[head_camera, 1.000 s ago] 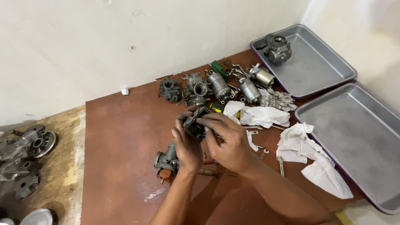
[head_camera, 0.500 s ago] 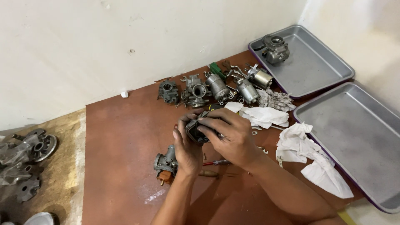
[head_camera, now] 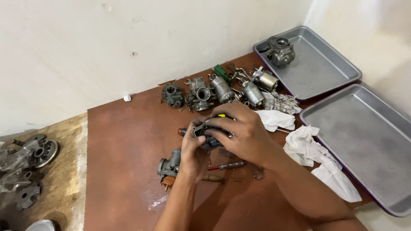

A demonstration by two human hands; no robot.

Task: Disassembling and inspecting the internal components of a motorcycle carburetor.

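Both my hands grip one small dark metal carburetor part (head_camera: 204, 131) above the brown board. My left hand (head_camera: 193, 153) holds it from below, thumb on its near side. My right hand (head_camera: 240, 131) wraps over its top and right side, hiding most of it. Just left of my left wrist another grey carburetor (head_camera: 169, 165) lies on the board. Under my hands lie a red-handled screwdriver (head_camera: 229, 165) and a wooden-handled tool (head_camera: 212, 178).
A row of grey carburetors (head_camera: 201, 94) lies at the board's far edge by the wall. White rags (head_camera: 306, 147) lie at the right. Two grey metal trays (head_camera: 376, 141) stand at the right; the far one (head_camera: 317, 72) holds a carburetor (head_camera: 280, 51). Engine parts (head_camera: 25, 162) lie on the floor, left.
My hands have shifted slightly on the held part and the view has drifted; the part stays gripped in both hands.
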